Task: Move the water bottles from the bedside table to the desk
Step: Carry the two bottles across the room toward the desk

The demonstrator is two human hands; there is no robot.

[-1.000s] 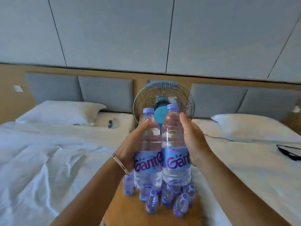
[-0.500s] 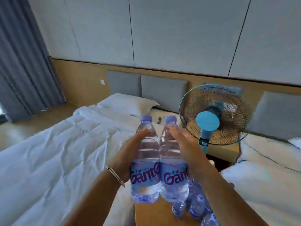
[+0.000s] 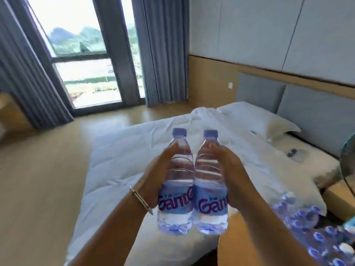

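Presently we hold two water bottles upright and side by side, touching, in the air over the white bed (image 3: 119, 169). Our left hand (image 3: 159, 177) is wrapped round the left bottle (image 3: 177, 189), thumb up near its shoulder; our right hand (image 3: 230, 175) is curled round the right bottle (image 3: 209, 189) the same way. Both are full, clear, with purple caps.

Progress, as we judge it: the carry is under way but nothing is delivered yet. These two are off the bedside table (image 3: 242, 248) and in transit. The desk cannot be identified with certainty (a wooden shape at the far left edge by the curtain is too blurred to name). A large cluster of remaining bottles (image 3: 307, 227) stands on the bedside table at lower right, caps showing, count not readable through the blur. So most of the job appears to be left: set down this pair, then repeated trips.

Writing: each blue label carries large purple letters reading "Gante", cut off by the bottle's curve and by our hands, so the word may run longer. Small characters sit above it, too small to read. No other legible text; a white wall plate (image 3: 230, 85) beside the headboard bears none.
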